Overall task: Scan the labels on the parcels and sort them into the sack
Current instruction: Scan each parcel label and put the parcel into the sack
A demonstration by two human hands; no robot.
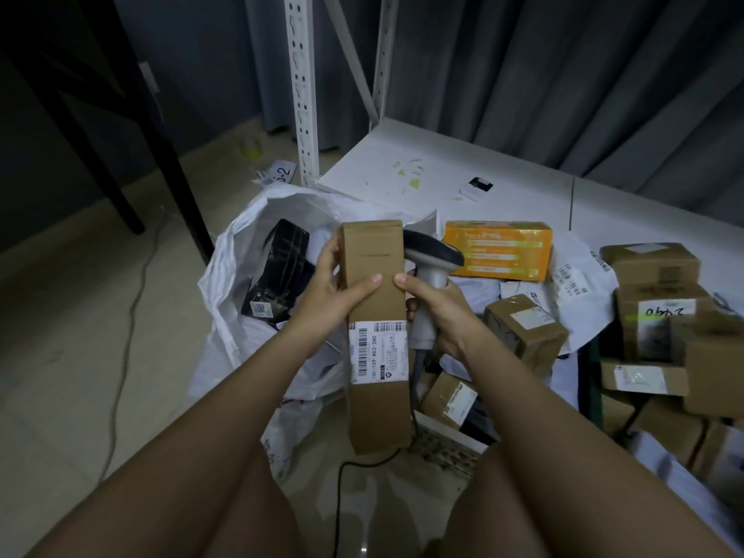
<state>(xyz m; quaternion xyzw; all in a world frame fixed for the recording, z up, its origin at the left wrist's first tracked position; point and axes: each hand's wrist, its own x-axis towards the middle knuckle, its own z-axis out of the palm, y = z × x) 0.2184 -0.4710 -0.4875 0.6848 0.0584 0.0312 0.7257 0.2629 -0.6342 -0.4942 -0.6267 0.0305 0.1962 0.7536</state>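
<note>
White sack (pixel 241 251) gaping at left, long cardboard parcel (pixel 374 328) held up over it.

Brown parcels (pixel 652 316) are heaped on the shelf (pixel 402 155) at right. The labelled parcel is gripped by the left hand (pixel 334 292); a grey scanner (pixel 430 267) is clasped in the right hand (pixel 435 312), thumb laid on the parcel's edge.

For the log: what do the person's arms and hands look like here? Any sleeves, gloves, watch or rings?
Both arms are bare as far as the view reaches: no sleeves show. The left hand and right hand wear no gloves. No watch, wristband or ring is visible on either. The nails look short and unpainted, though the light is dim.
</note>
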